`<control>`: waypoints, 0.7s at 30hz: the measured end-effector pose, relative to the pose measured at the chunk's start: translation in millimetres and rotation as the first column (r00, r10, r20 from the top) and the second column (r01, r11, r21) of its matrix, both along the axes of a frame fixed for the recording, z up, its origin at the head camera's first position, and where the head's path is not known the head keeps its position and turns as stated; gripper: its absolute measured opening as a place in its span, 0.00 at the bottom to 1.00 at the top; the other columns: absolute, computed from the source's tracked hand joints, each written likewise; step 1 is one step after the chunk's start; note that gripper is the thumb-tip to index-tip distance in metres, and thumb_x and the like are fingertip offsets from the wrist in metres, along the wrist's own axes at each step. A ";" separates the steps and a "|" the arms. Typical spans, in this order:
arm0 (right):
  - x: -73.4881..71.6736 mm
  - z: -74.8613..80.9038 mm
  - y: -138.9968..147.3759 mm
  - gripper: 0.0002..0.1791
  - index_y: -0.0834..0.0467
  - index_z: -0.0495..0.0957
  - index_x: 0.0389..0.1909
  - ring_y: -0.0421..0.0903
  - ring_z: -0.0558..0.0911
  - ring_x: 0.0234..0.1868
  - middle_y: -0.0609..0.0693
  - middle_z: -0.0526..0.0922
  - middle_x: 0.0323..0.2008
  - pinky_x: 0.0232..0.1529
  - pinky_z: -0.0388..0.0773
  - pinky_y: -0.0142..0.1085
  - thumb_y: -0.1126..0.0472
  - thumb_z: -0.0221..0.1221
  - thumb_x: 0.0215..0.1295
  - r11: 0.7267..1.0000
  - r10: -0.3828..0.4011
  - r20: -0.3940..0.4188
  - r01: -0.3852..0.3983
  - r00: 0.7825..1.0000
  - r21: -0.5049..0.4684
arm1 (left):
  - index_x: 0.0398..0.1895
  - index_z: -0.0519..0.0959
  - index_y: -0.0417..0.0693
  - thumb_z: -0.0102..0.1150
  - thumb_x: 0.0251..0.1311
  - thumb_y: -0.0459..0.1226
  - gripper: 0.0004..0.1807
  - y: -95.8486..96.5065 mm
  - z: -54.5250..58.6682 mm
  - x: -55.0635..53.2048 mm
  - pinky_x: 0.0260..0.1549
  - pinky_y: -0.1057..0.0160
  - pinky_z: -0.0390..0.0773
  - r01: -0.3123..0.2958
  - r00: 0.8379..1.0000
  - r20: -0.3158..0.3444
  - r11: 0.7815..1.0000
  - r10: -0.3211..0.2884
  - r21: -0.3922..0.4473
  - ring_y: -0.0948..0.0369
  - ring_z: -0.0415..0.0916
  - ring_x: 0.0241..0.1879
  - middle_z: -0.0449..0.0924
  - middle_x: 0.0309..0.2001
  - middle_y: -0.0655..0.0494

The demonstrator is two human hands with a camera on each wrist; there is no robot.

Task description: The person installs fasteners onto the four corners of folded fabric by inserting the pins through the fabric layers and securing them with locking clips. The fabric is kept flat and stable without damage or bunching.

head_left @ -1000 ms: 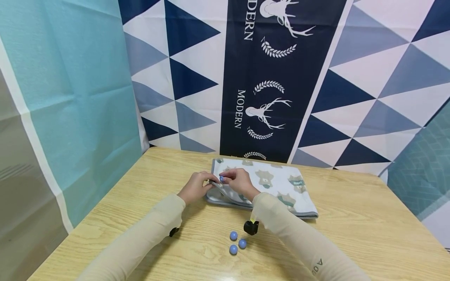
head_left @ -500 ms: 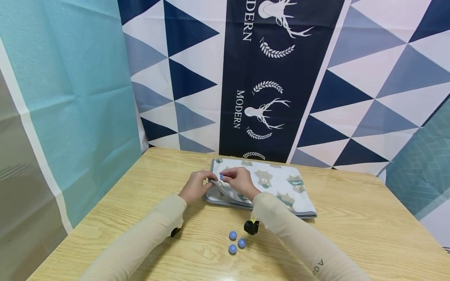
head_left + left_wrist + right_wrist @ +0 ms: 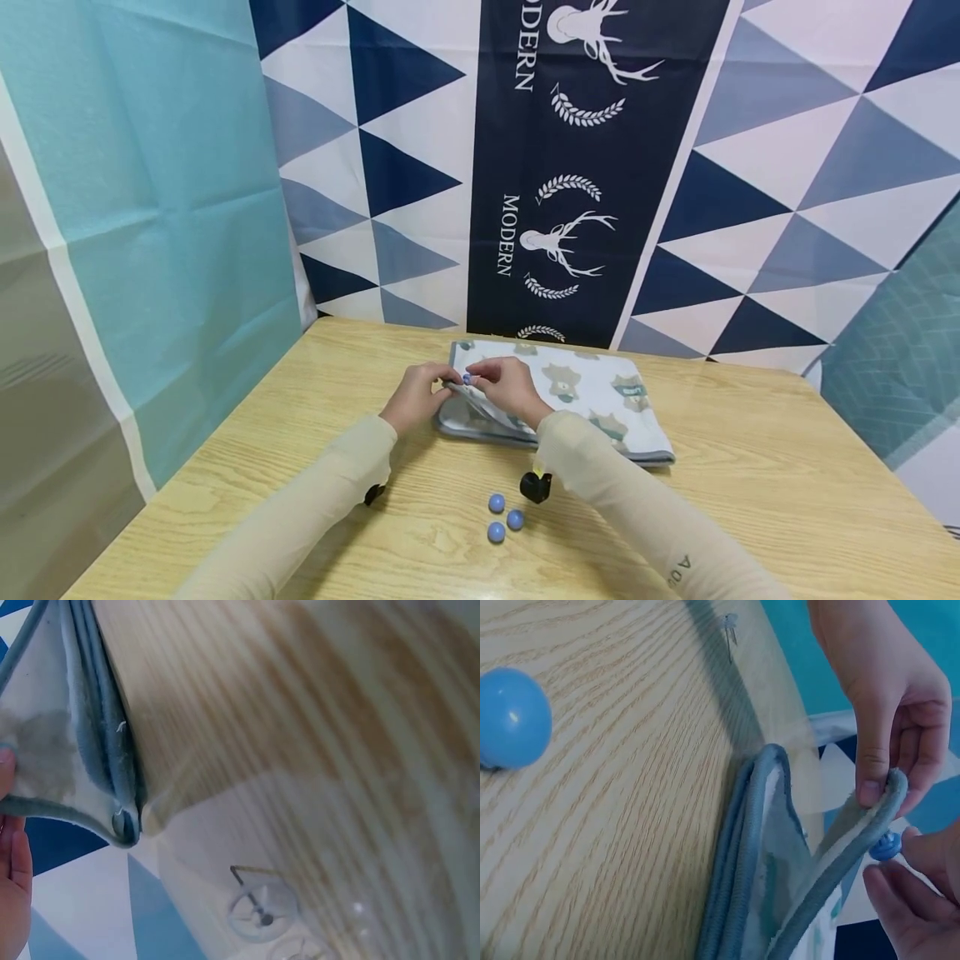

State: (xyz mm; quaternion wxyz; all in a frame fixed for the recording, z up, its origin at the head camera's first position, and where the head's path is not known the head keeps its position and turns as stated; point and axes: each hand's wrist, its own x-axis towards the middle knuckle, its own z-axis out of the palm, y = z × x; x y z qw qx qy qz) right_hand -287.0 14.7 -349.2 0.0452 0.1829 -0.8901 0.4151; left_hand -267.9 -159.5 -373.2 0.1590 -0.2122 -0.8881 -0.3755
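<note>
A folded white blanket (image 3: 558, 408) with grey trim and bear prints lies toward the back of the table. My left hand (image 3: 415, 402) pinches its near-left corner between thumb and fingers and lifts the top layer off those below. In the right wrist view the raised grey-blue trim (image 3: 817, 889) slants up to that thumb. My right hand (image 3: 512, 388) pinches a small blue round-based piece (image 3: 885, 846) right against the raised trim, with the fingertips close to those of the left hand. Part of the piece is hidden by the fingers and cloth.
Three blue balls (image 3: 497, 532) sit on the wooden table (image 3: 420, 533) between the forearms; one blue ball (image 3: 511, 718) looms large in the right wrist view. A black wrist camera (image 3: 536, 486) hangs under the right sleeve. Patterned cloth (image 3: 551, 167) stands behind the table.
My right hand has shifted slightly left with the blue piece, closer to the pinched corner. The left hand keeps its hold. The three balls stay put.
</note>
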 end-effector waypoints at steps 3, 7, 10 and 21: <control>2.7 1.7 0.6 0.09 0.61 0.85 0.40 0.50 0.87 0.39 0.56 0.89 0.37 0.41 0.84 0.37 0.64 0.65 0.58 1.000 0.008 -0.057 -0.009 0.998 -0.011 | 0.36 0.84 0.43 0.64 0.54 0.27 0.07 -1.4 0.4 -2.4 0.46 0.56 0.81 -0.002 1.000 -0.009 1.000 0.002 0.005 0.57 0.81 0.42 0.87 0.38 0.51; 8.5 2.4 0.1 0.09 0.61 0.85 0.34 0.47 0.87 0.33 0.54 0.88 0.32 0.36 0.84 0.33 0.62 0.69 0.54 0.999 0.044 -0.082 -0.044 0.996 0.003 | 0.34 0.84 0.43 0.64 0.54 0.26 0.06 -3.2 0.1 -4.0 0.46 0.52 0.80 0.001 1.000 -0.009 1.000 -0.001 0.016 0.58 0.81 0.40 0.87 0.37 0.51; 10.9 -0.3 -2.4 0.08 0.61 0.85 0.32 0.45 0.86 0.30 0.54 0.88 0.29 0.32 0.82 0.31 0.63 0.71 0.51 0.995 0.087 -0.094 -0.083 0.992 0.046 | 0.34 0.84 0.43 0.64 0.55 0.26 0.06 -4.5 -0.2 -4.5 0.47 0.50 0.80 -0.002 1.000 0.003 1.000 0.002 0.023 0.58 0.81 0.40 0.87 0.36 0.51; -1.7 -1.3 0.3 0.04 0.60 0.86 0.31 0.43 0.86 0.29 0.53 0.89 0.28 0.32 0.81 0.29 0.65 0.68 0.54 0.997 0.024 -0.044 -0.021 0.999 0.078 | 0.53 0.78 0.42 0.64 0.59 0.35 0.18 -28.0 21.8 2.1 0.55 0.51 0.78 -0.028 0.993 0.111 0.988 0.045 -0.150 0.52 0.79 0.53 0.82 0.53 0.48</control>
